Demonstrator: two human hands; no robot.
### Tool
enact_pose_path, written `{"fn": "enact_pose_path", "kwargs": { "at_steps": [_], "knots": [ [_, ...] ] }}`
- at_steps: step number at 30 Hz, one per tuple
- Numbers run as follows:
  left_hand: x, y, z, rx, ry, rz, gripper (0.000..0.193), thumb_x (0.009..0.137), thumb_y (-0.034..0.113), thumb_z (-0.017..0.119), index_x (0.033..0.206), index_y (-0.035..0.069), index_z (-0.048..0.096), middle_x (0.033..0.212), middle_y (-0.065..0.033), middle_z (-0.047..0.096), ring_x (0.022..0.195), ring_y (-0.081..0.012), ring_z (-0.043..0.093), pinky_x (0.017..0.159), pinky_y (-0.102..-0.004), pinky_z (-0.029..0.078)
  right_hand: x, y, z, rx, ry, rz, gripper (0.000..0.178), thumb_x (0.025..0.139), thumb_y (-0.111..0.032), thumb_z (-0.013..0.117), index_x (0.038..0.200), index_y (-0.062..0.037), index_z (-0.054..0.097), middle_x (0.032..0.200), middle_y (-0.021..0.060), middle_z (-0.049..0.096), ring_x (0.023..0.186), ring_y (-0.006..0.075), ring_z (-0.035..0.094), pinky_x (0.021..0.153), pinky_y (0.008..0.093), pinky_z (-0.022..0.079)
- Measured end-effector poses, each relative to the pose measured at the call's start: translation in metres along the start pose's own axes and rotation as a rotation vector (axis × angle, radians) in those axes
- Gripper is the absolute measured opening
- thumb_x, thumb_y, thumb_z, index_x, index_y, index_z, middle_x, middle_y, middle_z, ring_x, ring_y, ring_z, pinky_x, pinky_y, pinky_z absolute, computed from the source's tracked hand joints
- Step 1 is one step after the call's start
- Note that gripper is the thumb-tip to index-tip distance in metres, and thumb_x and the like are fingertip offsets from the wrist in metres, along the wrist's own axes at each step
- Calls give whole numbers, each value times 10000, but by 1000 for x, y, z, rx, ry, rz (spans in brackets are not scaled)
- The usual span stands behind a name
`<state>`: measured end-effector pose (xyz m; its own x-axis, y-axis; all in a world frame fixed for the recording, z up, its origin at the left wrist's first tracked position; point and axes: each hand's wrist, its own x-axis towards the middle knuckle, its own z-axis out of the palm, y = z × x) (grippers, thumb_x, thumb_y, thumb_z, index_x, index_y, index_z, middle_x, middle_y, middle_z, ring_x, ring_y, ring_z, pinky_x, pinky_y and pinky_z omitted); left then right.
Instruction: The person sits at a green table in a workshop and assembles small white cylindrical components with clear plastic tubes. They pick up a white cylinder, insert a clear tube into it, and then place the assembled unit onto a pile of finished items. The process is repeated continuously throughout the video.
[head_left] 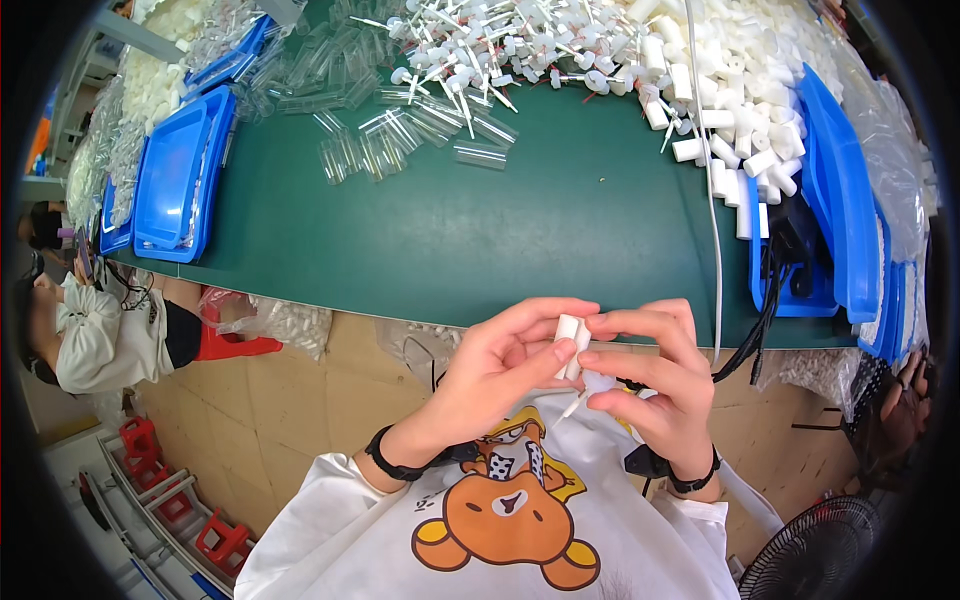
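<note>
Left hand [505, 355]: thumb and fingers clamped on a white cylinder [567, 332], held tilted in front of the chest, off the near edge of the green tabletop [560, 225]. Right hand [665, 365]: fingertips together on a translucent stemmed cap [597, 382], just beside the cylinder; its thin white stem points near-left. On the tabletop: clear tubes [385, 140] far left, stemmed pieces [500, 50] far centre, heaped white cylinders [745, 120] far right. Blue trays [172, 180] at left.
</note>
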<state>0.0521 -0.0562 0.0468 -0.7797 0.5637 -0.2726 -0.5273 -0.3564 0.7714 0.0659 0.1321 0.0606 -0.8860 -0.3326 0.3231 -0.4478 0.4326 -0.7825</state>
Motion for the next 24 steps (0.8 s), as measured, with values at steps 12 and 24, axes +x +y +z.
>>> {"fn": "enact_pose_path", "kwargs": {
  "at_steps": [12, 24],
  "knots": [
    [3, -14, 4, 27, -38, -25, 355, 914, 19, 435, 1263, -37, 406, 1171, -121, 538, 1026, -162, 557, 831, -267, 479, -1, 15, 8, 223, 10, 191, 246, 698, -46, 724, 926, -20, 635, 863, 62, 517, 655, 130, 458, 560, 242, 403],
    [6, -20, 1, 177, -96, -71, 449, 896, -24, 442, 1321, -13, 298, 1163, -165, 524, 993, -198, 581, 843, -329, 502, 4, 17, 1, 241, -116, 267, 234, 736, -12, 659, 960, -6, 592, 851, 64, 533, 681, 134, 476, 604, 242, 419]
  ]
}}
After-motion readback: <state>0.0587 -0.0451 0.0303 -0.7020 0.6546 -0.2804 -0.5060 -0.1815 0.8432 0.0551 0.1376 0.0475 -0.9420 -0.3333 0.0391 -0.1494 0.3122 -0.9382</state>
